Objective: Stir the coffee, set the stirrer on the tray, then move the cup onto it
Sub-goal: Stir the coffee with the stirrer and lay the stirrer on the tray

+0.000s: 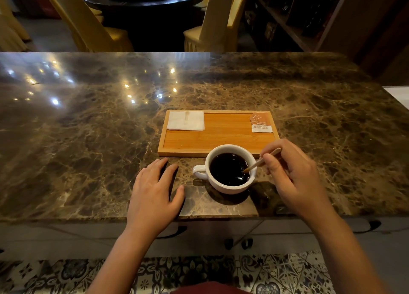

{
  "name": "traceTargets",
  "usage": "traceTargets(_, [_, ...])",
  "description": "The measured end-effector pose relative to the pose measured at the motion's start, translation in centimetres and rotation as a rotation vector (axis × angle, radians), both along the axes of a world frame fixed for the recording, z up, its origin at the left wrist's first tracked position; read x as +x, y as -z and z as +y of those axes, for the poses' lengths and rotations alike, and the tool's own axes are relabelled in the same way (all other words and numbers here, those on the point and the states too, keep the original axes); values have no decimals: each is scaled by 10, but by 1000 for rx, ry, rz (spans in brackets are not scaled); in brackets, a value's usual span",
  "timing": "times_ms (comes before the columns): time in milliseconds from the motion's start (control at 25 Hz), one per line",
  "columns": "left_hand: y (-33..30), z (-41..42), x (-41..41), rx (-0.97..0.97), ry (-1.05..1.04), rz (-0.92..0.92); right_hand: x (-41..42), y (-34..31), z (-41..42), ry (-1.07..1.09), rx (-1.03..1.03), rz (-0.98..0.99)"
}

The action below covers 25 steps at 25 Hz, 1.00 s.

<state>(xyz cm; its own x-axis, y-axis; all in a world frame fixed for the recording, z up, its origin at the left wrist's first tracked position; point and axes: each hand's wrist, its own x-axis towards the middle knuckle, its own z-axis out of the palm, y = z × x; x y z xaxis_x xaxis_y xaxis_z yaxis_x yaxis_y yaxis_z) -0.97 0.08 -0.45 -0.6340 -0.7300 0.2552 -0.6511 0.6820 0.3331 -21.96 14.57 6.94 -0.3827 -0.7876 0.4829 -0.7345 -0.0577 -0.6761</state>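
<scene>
A white cup (230,187) full of black coffee stands on the marble counter, its handle pointing left, just in front of the wooden tray (221,136). My right hand (292,176) pinches a thin wooden stirrer (257,162) whose lower tip dips into the coffee at the cup's right side. Flat on the counter to the left of the cup rests my left hand (155,189), fingers spread, holding nothing and not touching the cup.
On the tray lie a white napkin (186,120) at its left end and a sugar packet (261,122) at its right end. The counter's near edge (88,217) runs under my wrists. Chairs and a dark round table stand beyond the far edge.
</scene>
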Motion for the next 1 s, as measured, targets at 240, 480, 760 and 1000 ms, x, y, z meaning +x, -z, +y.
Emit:
traceTargets(240, [1, 0, 0, -1, -3, -5, 8, 11, -7, -72, -57, -380])
traceTargets(480, [1, 0, 0, -2, -2, -3, 5, 14, -12, 68, -114, -110])
traceTargets(760, [0, 0, 0, 1, -9, -5, 10, 2, 2, 27, -16, -28])
traceTargets(1000, [0, 0, 0, -5, -7, -1, 16, 13, -12, -32, -79, -263])
